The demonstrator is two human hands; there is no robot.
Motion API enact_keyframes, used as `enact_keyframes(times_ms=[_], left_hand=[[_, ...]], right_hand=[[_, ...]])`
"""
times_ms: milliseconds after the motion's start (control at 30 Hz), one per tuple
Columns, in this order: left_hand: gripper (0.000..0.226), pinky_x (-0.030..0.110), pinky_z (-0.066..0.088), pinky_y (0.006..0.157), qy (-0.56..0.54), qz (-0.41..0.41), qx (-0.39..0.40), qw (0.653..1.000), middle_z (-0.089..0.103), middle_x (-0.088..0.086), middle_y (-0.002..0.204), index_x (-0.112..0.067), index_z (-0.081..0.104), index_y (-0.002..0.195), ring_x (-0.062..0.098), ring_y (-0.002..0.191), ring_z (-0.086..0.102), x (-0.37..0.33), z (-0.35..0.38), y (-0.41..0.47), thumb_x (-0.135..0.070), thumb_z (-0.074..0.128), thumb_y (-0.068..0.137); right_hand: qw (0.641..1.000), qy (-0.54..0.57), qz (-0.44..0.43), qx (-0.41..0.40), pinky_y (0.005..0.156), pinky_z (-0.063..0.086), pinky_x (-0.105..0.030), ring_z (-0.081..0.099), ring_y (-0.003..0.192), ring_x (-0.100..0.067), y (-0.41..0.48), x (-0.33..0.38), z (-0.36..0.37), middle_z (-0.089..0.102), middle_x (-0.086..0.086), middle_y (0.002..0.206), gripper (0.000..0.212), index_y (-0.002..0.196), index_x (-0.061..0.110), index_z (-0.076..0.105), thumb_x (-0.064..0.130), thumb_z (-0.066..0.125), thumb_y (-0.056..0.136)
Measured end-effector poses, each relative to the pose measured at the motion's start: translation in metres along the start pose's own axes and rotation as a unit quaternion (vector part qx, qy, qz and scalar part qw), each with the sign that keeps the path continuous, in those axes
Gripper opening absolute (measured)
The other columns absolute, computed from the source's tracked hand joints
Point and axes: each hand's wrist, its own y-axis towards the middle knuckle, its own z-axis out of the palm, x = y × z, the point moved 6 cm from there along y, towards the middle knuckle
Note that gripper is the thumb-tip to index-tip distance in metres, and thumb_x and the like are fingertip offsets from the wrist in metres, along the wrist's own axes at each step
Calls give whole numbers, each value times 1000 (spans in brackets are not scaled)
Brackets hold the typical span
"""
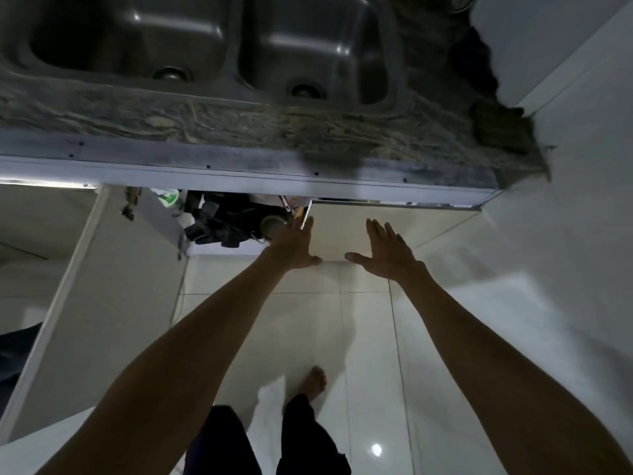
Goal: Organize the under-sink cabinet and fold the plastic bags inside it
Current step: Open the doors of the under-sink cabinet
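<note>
Nearest the camera are the person's legs in dark trousers and one bare foot (313, 380) on the glossy, pale-tiled floor (370, 337). Both bare forearms stretch forward from the lower corners of the view.

The two hands are held apart, each empty, with straight fingers and the thumbs spread toward each other. The left hand (294, 246) reaches to the inner edge of the closed right door (431, 222) of the under-sink cabinet (219, 248), its fingertips at the gap where the opening begins. Whether they touch the door cannot be told. The right hand (383, 252) is spread, palm forward, in front of that same door, and contact is again unclear.

The left door (85, 303) stands swung wide open, reaching toward the camera on the left. In the opening between the doors lies a crumpled dark heap of what look like plastic bags (226, 217), filling most of the visible space. Just left of the heap stands a white container with green print (169, 198), and at the heap's right edge, beside the left fingertips, sits a round greyish object (270, 222) too dim to identify.

Above the cabinet runs the mottled stone table (239, 128) with a pale trim strip under it. Set into it, farthest away, is a steel double sink (233, 46) with a drain in each basin. A pale wall (565, 166) closes the right side.
</note>
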Motion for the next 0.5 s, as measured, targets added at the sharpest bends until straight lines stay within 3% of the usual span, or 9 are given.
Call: enact_keyframes(times_ms=[167, 500], left_hand=[[105, 51, 21, 116, 16, -6, -4, 1000, -1, 14, 161, -12, -2, 154, 36, 147, 6, -23, 4, 62, -56, 63, 83], [94, 50, 19, 115, 81, 15, 42, 996, 14, 15, 159, -8, 10, 153, 34, 146, 16, -25, 6, 132, -47, 63, 86]], right_hand=[[1000, -13, -17, 19, 121, 9, -47, -1, 150, -30, 56, -35, -12, -1, -8, 164, 98, 156, 12, -1, 70, 41, 89], [998, -10, -19, 63, 121, 13, -47, 6, 150, -30, 148, -41, 2, 10, -6, 163, 70, 156, 17, 9, 53, 30, 101]])
